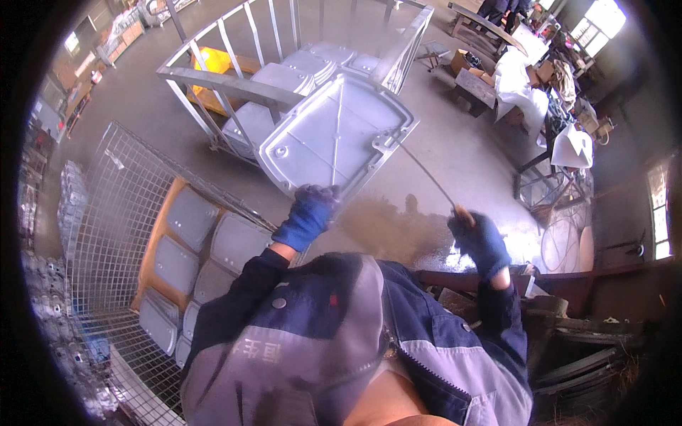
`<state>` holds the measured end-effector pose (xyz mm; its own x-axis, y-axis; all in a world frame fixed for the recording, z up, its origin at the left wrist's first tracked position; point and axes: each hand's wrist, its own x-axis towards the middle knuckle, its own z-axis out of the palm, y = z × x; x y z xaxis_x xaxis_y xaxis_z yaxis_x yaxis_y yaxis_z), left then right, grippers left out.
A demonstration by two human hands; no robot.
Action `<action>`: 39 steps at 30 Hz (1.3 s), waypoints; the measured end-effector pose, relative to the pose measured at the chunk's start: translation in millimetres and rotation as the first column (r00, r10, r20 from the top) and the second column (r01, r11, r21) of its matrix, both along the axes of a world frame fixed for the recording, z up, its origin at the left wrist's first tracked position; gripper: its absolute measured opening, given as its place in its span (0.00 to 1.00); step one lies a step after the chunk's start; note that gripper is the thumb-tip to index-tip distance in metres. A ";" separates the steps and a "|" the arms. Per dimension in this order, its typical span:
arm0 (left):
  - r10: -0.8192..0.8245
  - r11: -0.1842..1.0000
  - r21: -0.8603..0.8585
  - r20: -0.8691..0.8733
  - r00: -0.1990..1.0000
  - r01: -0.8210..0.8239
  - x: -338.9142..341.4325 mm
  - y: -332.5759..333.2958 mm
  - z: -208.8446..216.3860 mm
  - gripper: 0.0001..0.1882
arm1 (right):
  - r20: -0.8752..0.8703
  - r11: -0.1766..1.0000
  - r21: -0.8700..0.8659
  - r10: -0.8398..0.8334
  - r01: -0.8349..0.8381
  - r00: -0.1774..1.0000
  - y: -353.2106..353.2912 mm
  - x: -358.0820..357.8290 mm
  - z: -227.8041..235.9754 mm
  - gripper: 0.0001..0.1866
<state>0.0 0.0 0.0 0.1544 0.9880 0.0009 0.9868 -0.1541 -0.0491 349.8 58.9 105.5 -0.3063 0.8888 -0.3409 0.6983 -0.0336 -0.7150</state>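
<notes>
A grey cast metal panel (323,138), ribbed, with a raised rim and small lugs, is tilted up in front of me against the metal-railed cart. My left hand (310,213), in a blue glove, is closed on its near edge. In my right hand (480,243), also gloved in blue, is the wooden handle of a long thin file (428,174). Its rod reaches to the lug on the panel's right edge; whether the tip sits inside the lug's hole I cannot tell.
The railed cart (245,84) holds stacked grey panels (284,77) and a yellow object (212,61). To my left, a wire mesh cage (121,206) contains more panels (186,216). A cluttered bench (474,91) stands at the far right, with people beyond it.
</notes>
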 end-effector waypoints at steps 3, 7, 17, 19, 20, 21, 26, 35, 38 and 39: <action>-0.044 0.983 0.184 0.137 0.990 0.018 -6.8 11.2 15.7 0.24 | -0.220 0.976 0.043 0.219 -0.215 0.951 -44.0 25.6 32.4 0.16; -0.115 0.878 0.476 0.315 0.942 -0.052 2.1 4.7 39.4 0.22 | -0.311 0.988 -0.092 0.092 -0.126 0.946 -55.8 34.5 41.0 0.18; -0.410 0.528 0.448 0.879 0.245 -0.722 -71.8 -83.8 160.1 0.18 | -0.468 0.982 0.107 0.187 -0.154 0.864 13.4 11.2 -16.7 0.24; -0.115 0.356 0.704 0.685 0.719 -0.614 -71.7 -150.9 170.3 0.19 | -0.436 0.916 0.232 0.398 -0.326 0.807 33.2 -2.7 -39.6 0.23; 0.004 0.281 0.692 0.692 0.722 -0.665 -69.3 -185.1 176.9 0.20 | -0.571 0.995 -0.073 0.012 -0.066 0.821 40.5 -14.5 -51.1 0.20; 0.095 0.176 0.573 0.800 0.593 -0.801 -62.2 -215.4 183.2 0.21 | -0.615 0.950 0.110 0.296 -0.293 0.731 45.1 -29.0 -60.7 0.17; 0.525 -0.029 0.764 0.560 0.641 -0.644 -35.4 -325.5 239.0 0.29 | -0.373 0.925 0.101 0.378 -0.367 0.848 23.4 -102.6 -77.8 0.18; 0.254 -0.021 0.225 0.944 0.212 -0.974 -163.2 -338.9 108.3 0.12 | -0.360 0.872 -0.284 0.289 -0.399 0.887 -33.4 -128.8 -158.2 0.18; 0.090 -0.148 -0.315 0.940 -0.330 -0.937 -234.8 -307.2 30.8 0.17 | -0.190 0.898 -0.289 0.286 -0.332 0.939 -48.4 -129.5 -171.8 0.17; 0.261 -0.157 -0.311 0.902 -0.343 -0.937 -250.0 -299.5 4.7 0.18 | -0.148 0.906 -0.231 0.327 -0.354 0.933 -53.2 -129.6 -172.3 0.17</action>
<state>-250.0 -299.5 4.7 -0.9790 -0.1155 -0.1681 -0.1974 0.3281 0.9238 220.1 5.7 -66.8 -0.6207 0.6136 -0.4881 0.6219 0.0062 -0.7831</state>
